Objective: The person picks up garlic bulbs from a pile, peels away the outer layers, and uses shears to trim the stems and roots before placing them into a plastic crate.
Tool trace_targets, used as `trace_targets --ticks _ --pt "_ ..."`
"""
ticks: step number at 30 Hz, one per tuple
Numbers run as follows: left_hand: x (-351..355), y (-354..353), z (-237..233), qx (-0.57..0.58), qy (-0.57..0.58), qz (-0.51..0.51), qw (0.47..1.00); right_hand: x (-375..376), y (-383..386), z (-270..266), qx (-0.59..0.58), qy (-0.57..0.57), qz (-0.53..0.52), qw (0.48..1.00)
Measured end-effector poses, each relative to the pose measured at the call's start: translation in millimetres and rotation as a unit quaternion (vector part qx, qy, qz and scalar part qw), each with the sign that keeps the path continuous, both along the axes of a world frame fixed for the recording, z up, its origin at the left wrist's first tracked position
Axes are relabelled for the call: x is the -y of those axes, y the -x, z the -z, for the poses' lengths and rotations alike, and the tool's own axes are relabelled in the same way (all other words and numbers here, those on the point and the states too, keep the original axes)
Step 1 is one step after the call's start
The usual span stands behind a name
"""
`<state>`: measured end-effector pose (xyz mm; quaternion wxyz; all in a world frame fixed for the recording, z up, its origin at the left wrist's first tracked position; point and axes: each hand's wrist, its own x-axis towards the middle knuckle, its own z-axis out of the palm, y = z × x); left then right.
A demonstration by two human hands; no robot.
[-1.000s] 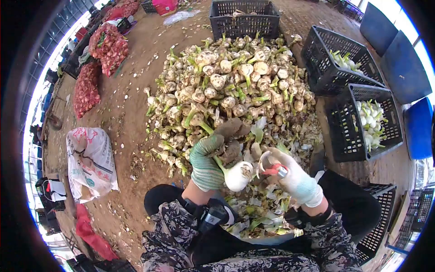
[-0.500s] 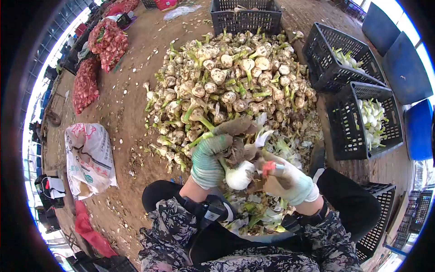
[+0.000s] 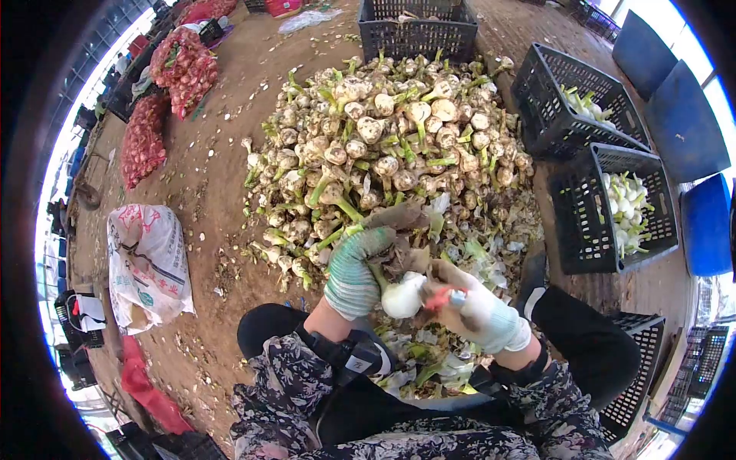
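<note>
My left hand (image 3: 357,268), in a dirt-stained green-and-white glove, is closed around the green stem of a garlic bulb (image 3: 404,297). The bulb's skin is clean and white, and it sits below my fingers. My right hand (image 3: 484,308), gloved too, is closed on a small tool with a red part (image 3: 442,297) and a shiny metal end. Its blade, if any, cannot be made out. My right fingers are close against the bulb's right side. Beyond my hands lies a large heap of soil-covered garlic (image 3: 376,146) with cut green stems.
Black crates (image 3: 613,207) with white bulbs stand at right, and another crate (image 3: 418,34) is behind the heap. Peeled skins (image 3: 437,356) lie between my legs. A white sack (image 3: 149,268) and red net bags (image 3: 182,69) are at left. A blue barrel (image 3: 707,222) stands far right.
My right hand has shifted slightly left and turned, bringing the red tool closer to the bulb. The left hand keeps hold of the garlic almost in place.
</note>
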<state>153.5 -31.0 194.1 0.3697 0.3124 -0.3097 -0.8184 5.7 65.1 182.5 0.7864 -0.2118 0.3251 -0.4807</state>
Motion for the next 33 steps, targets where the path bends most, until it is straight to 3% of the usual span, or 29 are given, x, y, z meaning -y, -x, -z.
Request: trace_targets --ticks 2,3,6,8,10,11,15,17,18,20,22,23,24,26,27,29,33 --pt "-1 -1 1 -0.020 -0.034 -0.045 0.998 -3 7 1 0.017 0.044 0.005 0.999" --pt "3 -6 11 -0.052 -0.016 -0.016 0.998 -5 10 1 0.017 0.042 0.005 0.999" --pt "1 -2 3 -0.033 -0.035 -0.018 0.999 -5 18 -3 -0.234 0.061 0.062 0.968" --pt "3 -1 2 -0.067 -0.028 0.003 0.997 -2 13 -11 -0.227 0.090 0.073 0.967" --pt "1 4 -6 -0.040 -0.064 -0.023 0.997 3 7 -9 -0.306 0.248 0.078 0.916" --pt "-1 7 -7 -0.040 -0.064 -0.023 0.997 10 7 -11 -0.432 0.292 0.049 0.852" --pt "-1 -1 4 -0.060 -0.094 -0.024 0.993 17 6 -16 -0.518 0.325 0.045 0.790" --pt "-2 -4 6 -0.081 -0.098 0.009 0.992 2 1 -22 -0.519 0.338 0.039 0.784" --pt "-7 -2 0 -0.031 -0.087 0.006 0.996 -5 0 -22 -0.520 0.351 0.031 0.778" --pt "-4 -2 6 -0.025 -0.101 -0.042 0.994 -16 8 -13 -0.509 0.369 -0.006 0.778" --pt "5 -5 11 -0.123 -0.103 -0.052 0.986 -26 14 -3 -0.544 0.313 -0.147 0.765" --pt "6 -7 8 -0.180 -0.113 -0.027 0.977 -25 16 -5 -0.546 0.250 -0.171 0.781" --pt "6 -6 8 -0.181 -0.112 -0.028 0.977 -24 24 3 -0.584 0.224 -0.181 0.759" --pt "2 -5 8 -0.125 -0.087 -0.054 0.987 -20 17 4 -0.459 0.165 0.008 0.873" --pt "0 -4 8 -0.123 -0.087 -0.055 0.987 -17 13 -1 -0.457 0.166 0.008 0.874" --pt "-1 1 5 -0.091 -0.100 -0.050 0.990 0 6 -30 -0.530 0.274 0.095 0.797" --pt "3 -4 15 -0.086 -0.110 -0.010 0.990 12 9 -15 -0.536 0.322 0.072 0.777"
